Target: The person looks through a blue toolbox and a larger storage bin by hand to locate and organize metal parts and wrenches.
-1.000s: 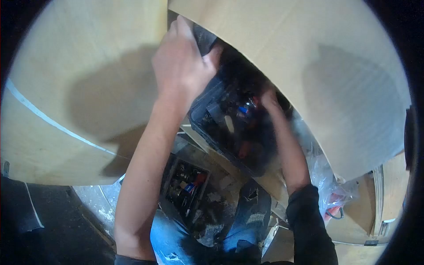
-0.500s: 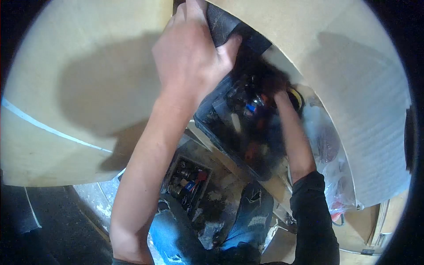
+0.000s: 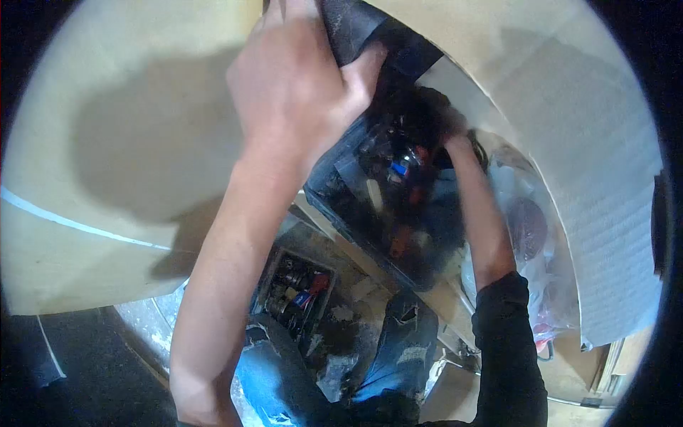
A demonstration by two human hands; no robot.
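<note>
My left hand (image 3: 299, 85) is closed around the raised black lid (image 3: 356, 25) of a dark tool case (image 3: 356, 206) at the top middle. The case is full of small tools and parts, some blue, red and orange. My right hand (image 3: 455, 135) reaches into the far end of the case; it is blurred and lies partly in shadow. A dark object (image 3: 423, 107) sits right at its fingers, and whether they grip it cannot be told. My right forearm ends in a black sleeve (image 3: 509, 341).
A large pale board (image 3: 121, 156) fills the left and another (image 3: 576, 107) curves over the right. A smaller open case of parts (image 3: 292, 288) lies on the dusty floor below. A clear plastic bag (image 3: 530, 235) sits right of my forearm. My jeans-clad legs (image 3: 402, 341) are below.
The left hand has raised the black lid higher in view. The right hand has pushed further up into the case, and more of the plastic bag now shows.
</note>
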